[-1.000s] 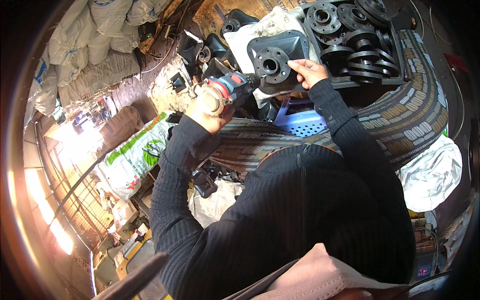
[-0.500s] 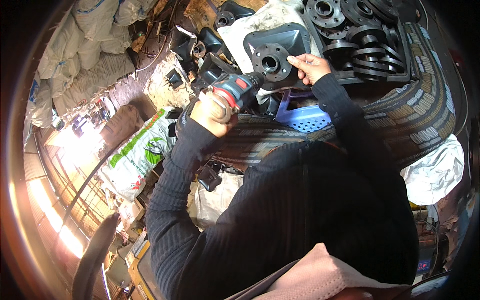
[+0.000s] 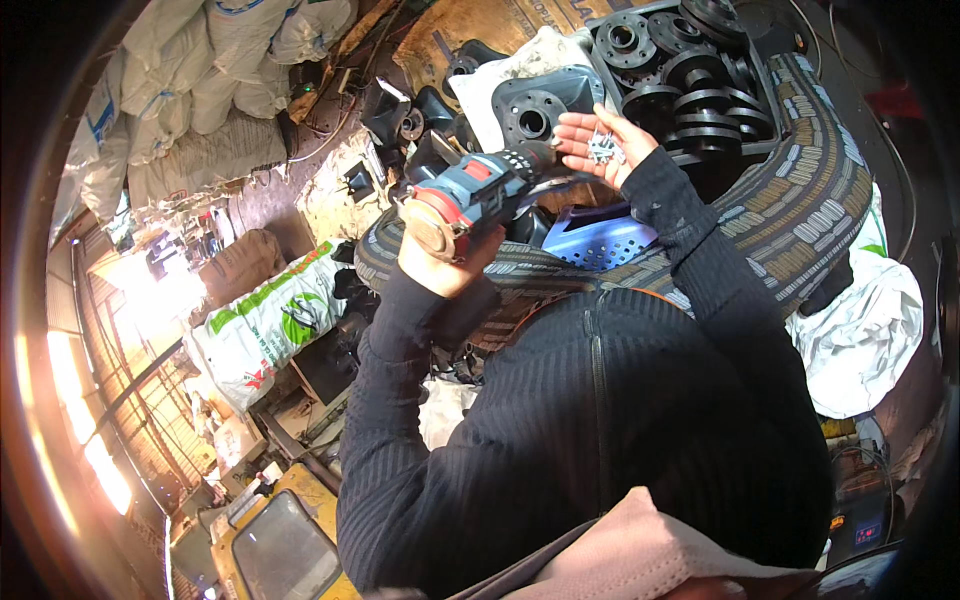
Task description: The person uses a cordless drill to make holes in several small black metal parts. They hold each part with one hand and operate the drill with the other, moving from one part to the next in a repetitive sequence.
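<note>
My left hand (image 3: 440,265) is wrapped round the grip of a blue, red and black cordless drill (image 3: 470,192), its chuck pointing right toward the work. My right hand (image 3: 632,140) is turned palm up with the fingers stretched out, and a small pile of silvery screws (image 3: 603,150) rests in it. Just beyond the drill's tip lies a round dark flange (image 3: 511,118) with a central hole and smaller holes around it. It sits on a black, square-rimmed moulded part (image 3: 575,88), which lies on a white sack (image 3: 490,82). The drill's very tip is hard to make out.
A crate (image 3: 776,125) of stacked black flanges (image 3: 655,105) stands at the far right. A blue perforated basket (image 3: 600,245) is nearer me, against a patterned cushion-like roll (image 3: 790,205). More black moulded parts (image 3: 390,112) lie left, and white sacks (image 3: 170,80) fill the far left.
My right hand has left the flange's edge and turned palm up, showing the screws. The drill has shifted slightly nearer and right, its chuck still near the flange. The whole view has shifted.
</note>
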`<state>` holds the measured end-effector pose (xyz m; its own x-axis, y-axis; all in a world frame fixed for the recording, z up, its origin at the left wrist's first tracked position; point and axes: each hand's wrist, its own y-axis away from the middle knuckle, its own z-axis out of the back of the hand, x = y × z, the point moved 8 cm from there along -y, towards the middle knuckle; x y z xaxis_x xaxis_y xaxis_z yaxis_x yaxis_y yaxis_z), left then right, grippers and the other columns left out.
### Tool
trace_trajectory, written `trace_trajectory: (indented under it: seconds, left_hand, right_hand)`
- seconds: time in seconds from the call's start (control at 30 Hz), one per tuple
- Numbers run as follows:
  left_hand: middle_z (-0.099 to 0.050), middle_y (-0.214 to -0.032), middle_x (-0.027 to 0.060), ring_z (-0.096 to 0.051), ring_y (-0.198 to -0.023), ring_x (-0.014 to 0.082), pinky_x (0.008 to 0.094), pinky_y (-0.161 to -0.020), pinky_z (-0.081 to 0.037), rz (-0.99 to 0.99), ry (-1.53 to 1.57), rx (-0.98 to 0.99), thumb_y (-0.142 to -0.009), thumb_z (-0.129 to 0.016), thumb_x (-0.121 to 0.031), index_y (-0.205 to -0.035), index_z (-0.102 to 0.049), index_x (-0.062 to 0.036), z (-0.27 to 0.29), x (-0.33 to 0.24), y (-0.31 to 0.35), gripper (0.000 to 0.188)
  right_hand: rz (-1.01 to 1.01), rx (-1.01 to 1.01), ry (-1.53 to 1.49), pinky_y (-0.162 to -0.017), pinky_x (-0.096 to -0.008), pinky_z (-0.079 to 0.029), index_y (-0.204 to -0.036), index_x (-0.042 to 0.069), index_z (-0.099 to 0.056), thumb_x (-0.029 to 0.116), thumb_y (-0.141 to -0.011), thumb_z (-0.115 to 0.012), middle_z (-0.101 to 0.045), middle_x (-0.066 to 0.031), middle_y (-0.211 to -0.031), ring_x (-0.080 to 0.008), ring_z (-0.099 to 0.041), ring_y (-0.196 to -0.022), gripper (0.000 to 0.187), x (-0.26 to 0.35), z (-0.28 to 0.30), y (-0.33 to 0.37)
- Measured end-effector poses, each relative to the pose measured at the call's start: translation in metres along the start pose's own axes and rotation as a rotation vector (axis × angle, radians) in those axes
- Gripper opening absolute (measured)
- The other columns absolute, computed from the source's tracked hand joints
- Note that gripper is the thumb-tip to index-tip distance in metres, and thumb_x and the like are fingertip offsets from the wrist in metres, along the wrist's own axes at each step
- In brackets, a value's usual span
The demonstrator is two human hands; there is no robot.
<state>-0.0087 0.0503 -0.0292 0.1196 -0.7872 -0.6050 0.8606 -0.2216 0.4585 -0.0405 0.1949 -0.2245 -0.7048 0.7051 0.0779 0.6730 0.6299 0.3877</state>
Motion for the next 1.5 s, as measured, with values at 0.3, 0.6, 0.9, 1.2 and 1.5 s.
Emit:
trace_trajectory:
  seconds: [0.3, 0.6, 0.9, 1.2, 1.5]
  left_hand:
    - [-0.063, -0.1, 0.0107, -0.06, -0.094, 0.0263, 0.0364, -0.083, -0.047, -0.132, -0.135, -0.01, -0.071, -0.07, -0.018, -0.108, -0.058, -0.0059, -0.009, -0.026, 0.012, 0.04]
    - [-0.062, -0.1, 0.011, -0.06, -0.093, 0.0286, 0.0374, -0.082, -0.047, -0.069, -0.108, -0.003, -0.07, -0.07, -0.017, -0.107, -0.058, -0.0061, -0.017, -0.02, 0.023, 0.04]
    - [-0.061, -0.093, 0.0078, -0.06, -0.079, 0.0233, 0.0349, -0.067, -0.048, -0.479, -0.346, -0.062, -0.067, -0.064, -0.004, -0.106, -0.059, -0.0068, -0.006, -0.063, 0.024, 0.04]
    - [-0.062, -0.082, 0.0129, -0.061, -0.077, 0.0288, 0.0358, -0.068, -0.049, -0.572, -0.399, -0.107, -0.065, -0.053, -0.002, -0.1, -0.063, -0.0077, 0.004, -0.104, 0.042, 0.036]
    - [-0.063, -0.09, 0.0094, -0.061, -0.081, 0.0286, 0.0369, -0.069, -0.05, -0.47, -0.287, -0.142, -0.075, -0.061, -0.024, -0.092, -0.058, -0.0103, -0.022, -0.011, 0.053, 0.022]
  right_hand:
    - [-0.079, 0.11, 0.145, -0.075, -0.0328, -0.055, -0.117, -0.004, -0.052, 0.041, -0.095, -0.039, -0.061, -0.0136, -0.107, -0.0197, -0.063, -0.089, 0.052, -0.017, -0.013, 0.004]
    - [-0.08, 0.069, 0.246, -0.07, -0.0278, -0.056, -0.118, -0.003, -0.053, 0.043, -0.094, -0.04, -0.061, -0.0137, -0.11, -0.0153, -0.064, -0.086, 0.053, -0.023, -0.013, 0.006]
    - [0.001, -0.085, 0.286, -0.067, -0.0267, -0.057, -0.1, 0.005, -0.059, 0.018, -0.085, -0.063, -0.062, -0.0056, -0.088, -0.0142, -0.063, -0.079, 0.021, -0.022, -0.005, 0.022]
    - [-0.037, 0.133, 0.427, -0.064, -0.0239, -0.054, -0.091, 0.007, -0.058, 0.022, -0.085, -0.063, -0.06, -0.0007, -0.079, -0.0094, -0.06, -0.071, 0.017, -0.027, -0.03, 0.021]
    - [-0.276, 0.006, 0.266, -0.055, -0.0255, -0.057, -0.092, 0.004, -0.059, 0.013, -0.082, -0.066, -0.061, -0.0023, -0.074, -0.0101, -0.061, -0.063, 0.015, -0.041, 0.009, 0.025]
